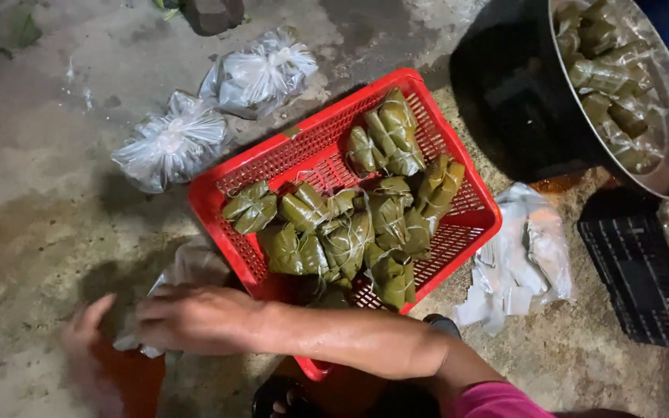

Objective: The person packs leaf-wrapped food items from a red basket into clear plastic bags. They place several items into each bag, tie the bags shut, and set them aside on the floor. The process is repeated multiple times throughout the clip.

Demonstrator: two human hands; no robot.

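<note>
My right hand (187, 317) reaches across from the lower right and rests with curled fingers on a clear plastic bag (191, 265) lying on the ground beside the red basket (218, 203). My left hand (85, 334) is blurred, just left of the bag's lower edge and above an orange-red patch (129, 381). Its grip is unclear. The basket holds several green leaf-wrapped parcels (350, 232) tied with string.
Two tied, filled clear bags (172, 143) (265, 73) lie on the concrete at the upper left. A large dark pot (520, 101) with more parcels stands at the upper right. Loose plastic bags (520, 263) and a black crate (636, 279) lie to the right.
</note>
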